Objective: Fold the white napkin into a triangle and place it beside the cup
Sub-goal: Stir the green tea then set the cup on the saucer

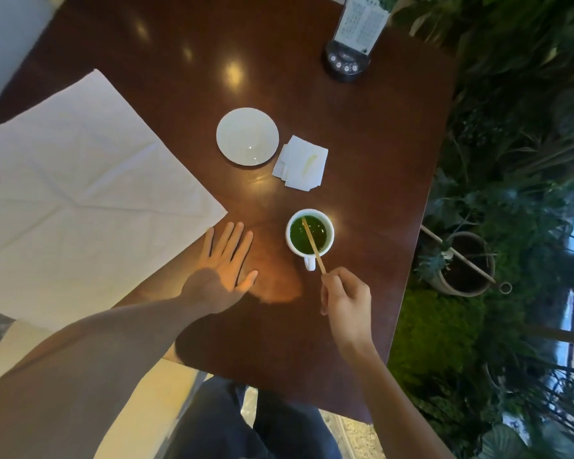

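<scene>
Napkin: white napkin (80,200) lies unfolded and flat at the left of the frame, its near right corner just beside the left hand; old creases cross its middle.
Cup: white cup (310,235) of green liquid stands right of centre on the dark wooden worktop (378,160), handle toward the person, well apart from the napkin.
Left hand: left hand (224,276) rests palm down on the worktop with fingers spread wide, holding nothing, fingertips close to the napkin's edge.
Right hand: right hand (345,296) is closed in a pinch on a thin wooden stir stick (313,245) whose far end sits in the liquid.
Other items: empty white saucer (247,136) and a small folded paper (300,162) lie above the cup; a dark device (345,62) stands at the upper right.
Handling: napkin looks light, thin and limp, likely to slide or wrinkle on the polished wood; it should fold easily.
Where to hold: probably pinch one corner, carry it to the opposite corner, while the other hand pins the sheet.
Risk: cup is full; a brushed stick could spill.
</scene>
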